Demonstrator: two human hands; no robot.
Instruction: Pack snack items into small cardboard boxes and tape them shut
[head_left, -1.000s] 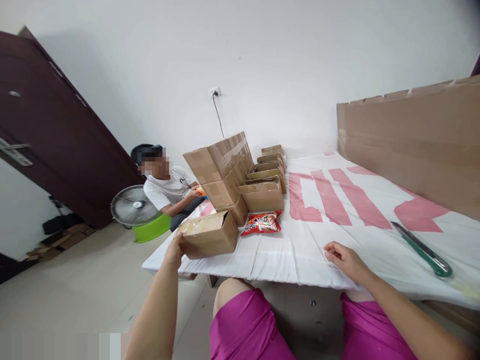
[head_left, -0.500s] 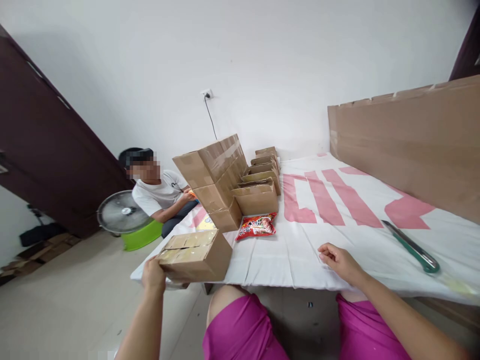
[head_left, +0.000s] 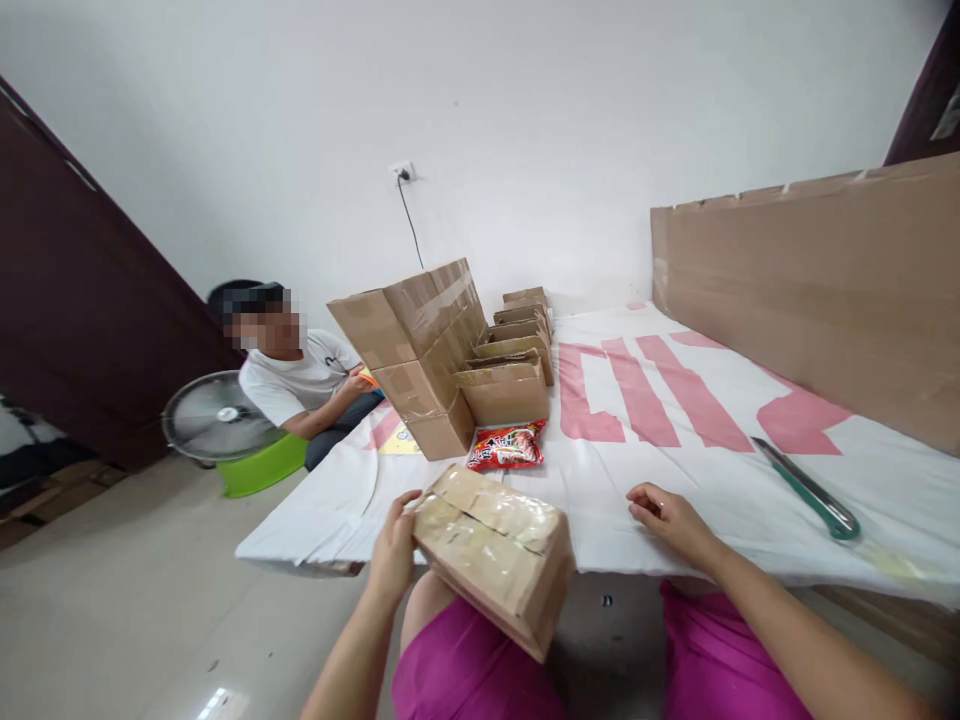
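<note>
My left hand [head_left: 396, 548] grips the left end of a taped cardboard box [head_left: 491, 545], which hangs tilted over the table's front edge, above my left thigh. A seam runs across its top face under shiny tape. My right hand [head_left: 666, 515] rests at the table's front with its fingers curled together and nothing visible in them. Beyond the box lies a red printed food packet [head_left: 506, 446]. To the right of my right hand is a utility knife [head_left: 810, 490] with a green handle and its blade out.
Stacked closed boxes [head_left: 420, 365] stand at the table's left, beside a row of open boxes [head_left: 502, 390]. A large cardboard panel [head_left: 810, 300] stands along the right. A person [head_left: 300, 380] sits left of the table near a fan [head_left: 225, 415]. White cloth [head_left: 585, 500] covers the table.
My left hand has moved the box right and toward me, turning and tilting it off the table's left corner. My right hand stays curled in about the same place. The view has shifted slightly.
</note>
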